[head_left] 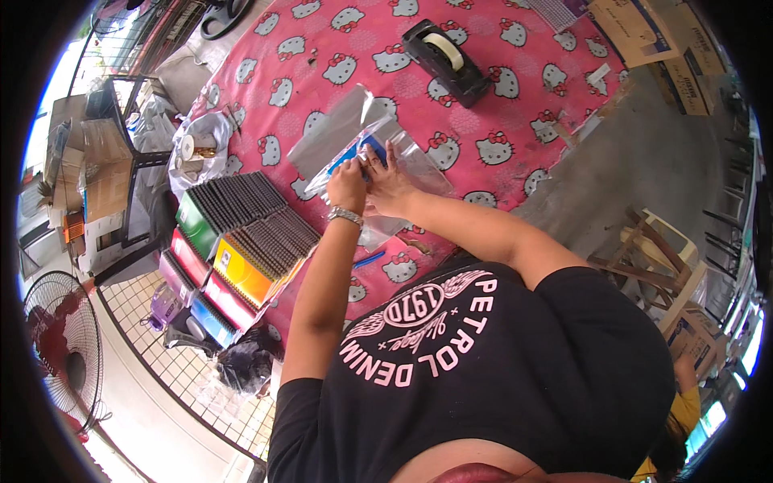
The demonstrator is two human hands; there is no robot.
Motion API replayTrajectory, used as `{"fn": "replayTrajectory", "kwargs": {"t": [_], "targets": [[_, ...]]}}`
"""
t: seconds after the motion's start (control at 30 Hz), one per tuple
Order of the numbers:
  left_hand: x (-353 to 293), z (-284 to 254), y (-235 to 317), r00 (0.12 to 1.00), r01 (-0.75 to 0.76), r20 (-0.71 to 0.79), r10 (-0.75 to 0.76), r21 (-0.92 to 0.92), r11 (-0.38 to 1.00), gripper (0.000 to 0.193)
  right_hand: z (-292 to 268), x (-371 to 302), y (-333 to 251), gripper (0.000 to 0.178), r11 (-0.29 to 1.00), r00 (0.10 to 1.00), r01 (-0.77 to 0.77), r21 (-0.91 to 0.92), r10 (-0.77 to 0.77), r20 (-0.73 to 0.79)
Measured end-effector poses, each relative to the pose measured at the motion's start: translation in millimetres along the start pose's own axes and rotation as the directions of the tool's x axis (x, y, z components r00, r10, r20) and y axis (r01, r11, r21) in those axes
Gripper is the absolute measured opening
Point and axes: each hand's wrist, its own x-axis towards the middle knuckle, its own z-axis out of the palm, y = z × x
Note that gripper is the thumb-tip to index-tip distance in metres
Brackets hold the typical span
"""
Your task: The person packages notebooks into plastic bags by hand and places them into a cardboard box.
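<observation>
Shirt: blk w/ pale print (483,354), closest to my cam, fills lower ctr.
L hand: (346,189) fingers curled on clear plastic wrap (423,165); can't tell if it's gripping.
R hand: (388,181) fingers spread, pressing on wrap, right beside L.
Blue item: (376,146) flat, at fingertips on table (475,121) (pink cloth, cat print), w/ wrap around it; can't tell if it's fully inside.
Obstacles, L side: spiral notebooks (241,241) (grn, yel, pink, blue, purple), stacked near L forearm.
Obstacles, ahead: blk tape dispenser (463,76) w/ tape roll (444,50) in it, apart from R hand.
Pen: blue (369,259), betw. forearms.
Plastic bag: (217,133) upper L, round whitish thing (188,148) in it; rest unclear to me.
Cardboard boxes: (636,32) upper R; can't see inside.
Surroundings: fan (64,354) far L; wooden stool (656,253) R; co-worker's yel sleeve (686,410) low R.
</observation>
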Motion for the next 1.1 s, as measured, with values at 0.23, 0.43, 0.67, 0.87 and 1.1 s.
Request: {"fn": "replayTrajectory", "kwargs": {"t": [0.23, 0.43, 0.67, 0.87, 1.1], "targets": [[-19.5, 23.9, 0.5, 0.998, 0.053, 0.034, -0.057, 0.097, 0.994, 0.041, -83.9, -49.9, 191.5, 0.031, 0.781, 0.644, -0.482, 0.397, 0.623, -0.444], [-24.9, 21.6, 12.4, 0.999, 0.044, 0.015, -0.045, 0.051, 0.998, 0.048, -87.2, -66.7, 258.8, 0.017, 0.084, 0.647, -0.54, 0.838, 0.678, 0.349], [-41.6, 27.8, -3.2, 0.998, 0.003, 0.064, -0.008, 0.089, 0.996, 0.053, -75.2, -92.9, 220.9, 0.006, -0.386, 0.7, -0.093, 0.918, 0.63, 0.336], [-37.3, 32.0, -0.4, 0.998, -0.054, -0.01, 0.054, 0.024, 0.998, 0.051, -0.9, -88.5, 212.2, 0.003, -0.744, 0.783, -0.289, 0.603, 0.179, 0.596], [-43.1, 35.2, 0.2, 0.991, -0.041, -0.127, 0.049, 0.067, 0.997, 0.046, -58.3, 65.0, 73.3, 0.016, 0.521, 0.844, -0.411, 0.748, -0.093, 0.528]]}}
